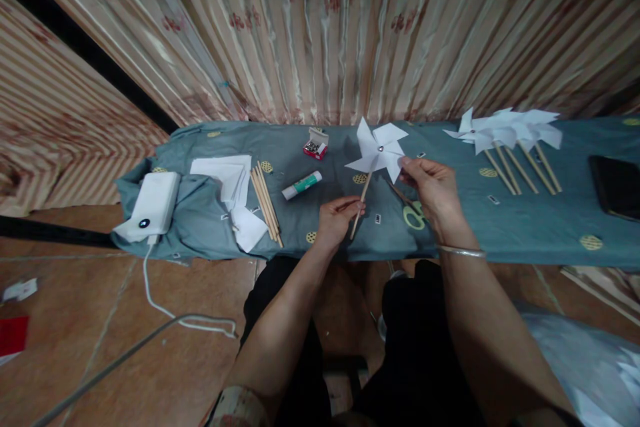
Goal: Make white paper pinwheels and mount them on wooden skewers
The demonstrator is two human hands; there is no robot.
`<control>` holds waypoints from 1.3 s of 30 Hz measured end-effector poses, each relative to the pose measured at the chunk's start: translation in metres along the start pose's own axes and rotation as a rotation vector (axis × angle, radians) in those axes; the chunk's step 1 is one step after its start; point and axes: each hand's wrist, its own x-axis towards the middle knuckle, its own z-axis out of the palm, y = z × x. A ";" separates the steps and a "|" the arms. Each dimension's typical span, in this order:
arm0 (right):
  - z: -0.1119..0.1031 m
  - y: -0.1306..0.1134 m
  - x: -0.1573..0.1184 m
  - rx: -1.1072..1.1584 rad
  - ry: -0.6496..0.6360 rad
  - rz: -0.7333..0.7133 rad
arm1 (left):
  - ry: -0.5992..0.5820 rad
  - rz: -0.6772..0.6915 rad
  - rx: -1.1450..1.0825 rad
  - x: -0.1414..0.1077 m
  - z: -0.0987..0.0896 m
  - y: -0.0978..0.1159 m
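A white paper pinwheel [373, 150] with a shiny pin at its centre is held up over the cloth-covered table. My left hand [337, 219] pinches its wooden stick [362, 203] below the blades. The fingers of my right hand [431, 187] are closed at the edge of a lower right blade. Under the pinwheel, partly covered by my right hand, lie scissors with light green handles [414, 216]. A glue stick [302, 185] and a small open red box of metal pins [316, 143] lie to the left of the pinwheel.
Several pinwheels [520, 130] overlap at the right, near a black object [615, 185]. Loose wooden sticks [265, 203] and white paper sheets [227, 177] lie left. A white power bank [156, 205] with a cable [150, 280] sits at the left end. A curtain [320, 33] hangs behind.
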 end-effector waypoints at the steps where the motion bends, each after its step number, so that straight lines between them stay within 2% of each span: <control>1: 0.000 0.000 0.000 -0.005 -0.006 -0.006 | -0.001 0.000 -0.001 0.000 0.000 0.000; 11: 0.003 -0.002 -0.005 -0.012 -0.050 0.003 | 0.012 0.008 0.007 0.001 0.000 -0.001; 21: 0.008 -0.007 -0.011 0.019 -0.044 0.078 | 0.006 0.016 -0.005 0.002 0.000 -0.001; 39: 0.015 -0.004 -0.018 0.016 -0.143 0.077 | 0.016 0.014 0.019 0.002 0.002 -0.001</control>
